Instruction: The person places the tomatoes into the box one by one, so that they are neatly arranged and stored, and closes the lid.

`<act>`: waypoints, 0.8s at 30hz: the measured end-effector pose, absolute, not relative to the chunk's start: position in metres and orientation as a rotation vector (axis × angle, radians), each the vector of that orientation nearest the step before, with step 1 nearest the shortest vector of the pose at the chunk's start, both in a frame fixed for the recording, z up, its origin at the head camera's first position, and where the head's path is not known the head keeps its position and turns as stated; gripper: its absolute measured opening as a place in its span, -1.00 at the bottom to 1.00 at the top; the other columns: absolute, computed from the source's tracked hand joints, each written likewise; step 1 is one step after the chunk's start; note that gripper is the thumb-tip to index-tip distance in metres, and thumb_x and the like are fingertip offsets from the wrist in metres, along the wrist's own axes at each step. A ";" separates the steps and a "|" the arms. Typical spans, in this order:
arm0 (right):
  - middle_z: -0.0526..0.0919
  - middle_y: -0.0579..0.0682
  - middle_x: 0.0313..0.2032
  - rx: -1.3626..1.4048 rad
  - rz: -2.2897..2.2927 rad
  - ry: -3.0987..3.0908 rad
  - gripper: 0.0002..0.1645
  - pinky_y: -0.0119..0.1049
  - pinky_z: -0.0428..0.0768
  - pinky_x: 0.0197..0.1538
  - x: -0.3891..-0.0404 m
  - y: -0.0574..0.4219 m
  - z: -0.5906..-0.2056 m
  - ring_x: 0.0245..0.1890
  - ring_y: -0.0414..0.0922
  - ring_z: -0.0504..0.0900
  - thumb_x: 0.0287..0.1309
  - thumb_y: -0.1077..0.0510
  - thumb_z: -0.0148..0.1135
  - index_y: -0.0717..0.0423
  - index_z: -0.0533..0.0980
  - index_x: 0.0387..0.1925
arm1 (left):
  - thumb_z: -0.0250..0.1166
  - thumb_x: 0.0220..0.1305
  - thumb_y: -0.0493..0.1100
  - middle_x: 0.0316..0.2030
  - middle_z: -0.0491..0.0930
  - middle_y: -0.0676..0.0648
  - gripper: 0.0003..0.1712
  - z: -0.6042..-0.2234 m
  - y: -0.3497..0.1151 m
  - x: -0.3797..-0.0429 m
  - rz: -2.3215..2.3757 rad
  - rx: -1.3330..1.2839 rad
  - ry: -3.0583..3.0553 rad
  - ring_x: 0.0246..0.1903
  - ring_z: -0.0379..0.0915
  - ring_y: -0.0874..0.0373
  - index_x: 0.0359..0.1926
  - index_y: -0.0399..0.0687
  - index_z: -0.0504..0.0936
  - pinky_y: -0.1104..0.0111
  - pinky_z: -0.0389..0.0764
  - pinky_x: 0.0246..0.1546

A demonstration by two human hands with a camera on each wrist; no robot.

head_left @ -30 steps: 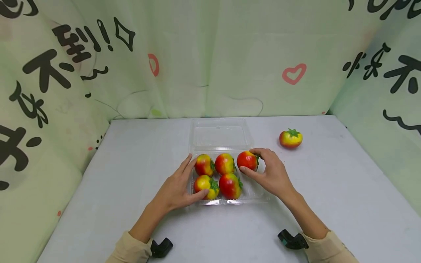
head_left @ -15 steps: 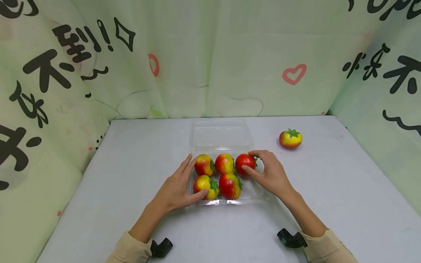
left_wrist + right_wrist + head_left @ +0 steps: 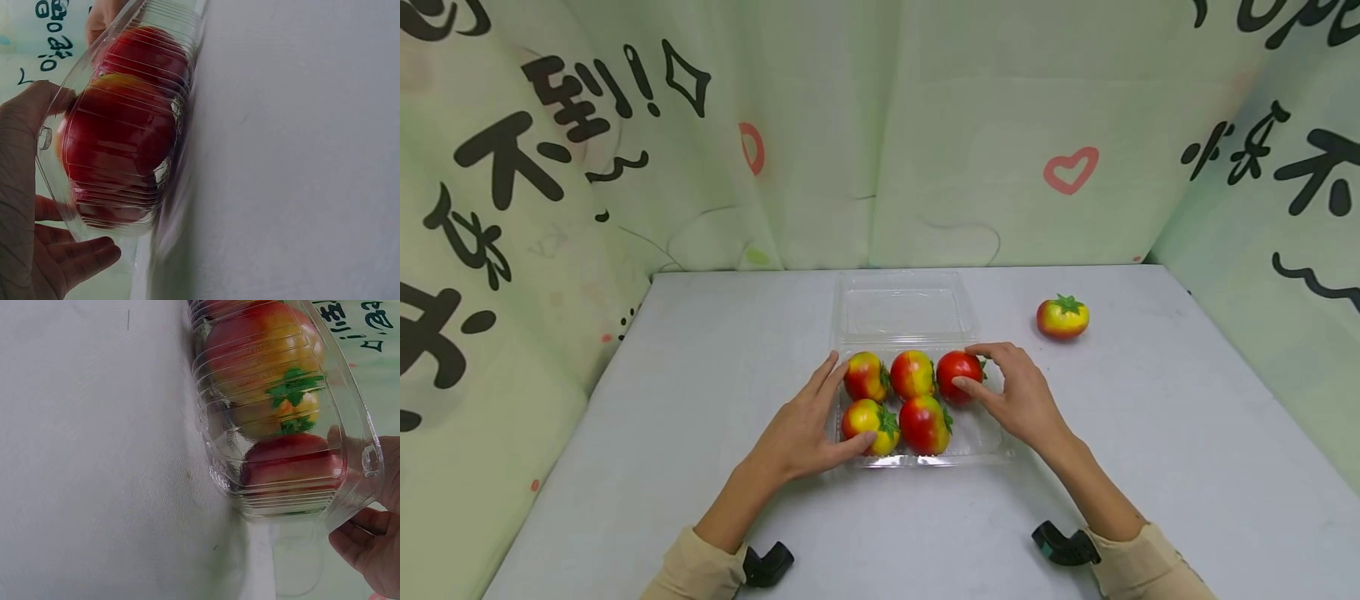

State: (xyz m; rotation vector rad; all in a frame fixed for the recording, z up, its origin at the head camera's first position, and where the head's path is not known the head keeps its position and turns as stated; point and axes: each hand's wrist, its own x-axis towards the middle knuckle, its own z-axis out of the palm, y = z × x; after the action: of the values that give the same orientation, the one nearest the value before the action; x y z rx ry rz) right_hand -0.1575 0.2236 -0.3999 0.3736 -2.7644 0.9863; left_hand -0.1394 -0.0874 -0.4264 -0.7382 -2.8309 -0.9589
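Observation:
A clear plastic clamshell box [image 3: 981,446] lies with its lid [image 3: 902,308] folded back. Two rows of red-and-yellow tomatoes sit in its base. My right hand [image 3: 1026,400] holds a mostly red tomato [image 3: 958,375] at the back right, thumb on its near side and fingers on its far side. My left hand [image 3: 805,425] spans the box's left side with fairly straight fingers. Its thumb is at the front-left tomato [image 3: 861,417], and whether it touches the fruit cannot be told. Through the ribbed wall, the left wrist view shows red tomatoes [image 3: 119,131].
One more yellow-and-red tomato [image 3: 1063,318] stands on the white table [image 3: 1150,417] to the back right, outside the box. The box's front-right corner holds no fruit. A printed green curtain [image 3: 955,133] hangs behind and at both sides of the table.
Over the first half second, my right hand moved the red tomato slightly left and lower into the box. Since then it has stayed put. My left hand has not visibly moved.

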 end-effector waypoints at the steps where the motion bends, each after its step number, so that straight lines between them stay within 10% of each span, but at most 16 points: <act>1: 0.63 0.22 0.11 0.370 0.988 -2.765 -0.42 0.22 0.55 0.21 -0.158 0.224 -0.400 0.16 0.21 0.52 0.16 0.09 0.49 0.23 0.56 0.17 | 0.40 0.17 0.26 0.58 0.08 -0.23 0.12 -0.426 -0.088 -0.139 -0.959 -0.737 -2.830 0.33 0.43 -0.22 0.58 -0.14 0.16 -0.07 0.58 0.19; 24: 0.60 0.28 0.14 0.276 0.945 -2.761 -0.39 0.24 0.54 0.20 -0.155 0.245 -0.400 0.15 0.25 0.52 0.25 0.03 0.43 0.29 0.53 0.20 | 0.40 0.16 0.27 0.57 0.11 -0.23 0.12 -0.428 -0.088 -0.141 -0.951 -0.744 -2.823 0.31 0.45 -0.22 0.57 -0.14 0.18 -0.05 0.60 0.18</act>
State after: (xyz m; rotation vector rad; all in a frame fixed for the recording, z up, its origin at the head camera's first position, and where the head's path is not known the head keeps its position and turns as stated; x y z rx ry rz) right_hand -0.1545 0.2446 -0.4004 0.2764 -2.7613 0.9448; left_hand -0.1407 -0.0875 -0.4282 -0.7437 -2.8225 -0.9506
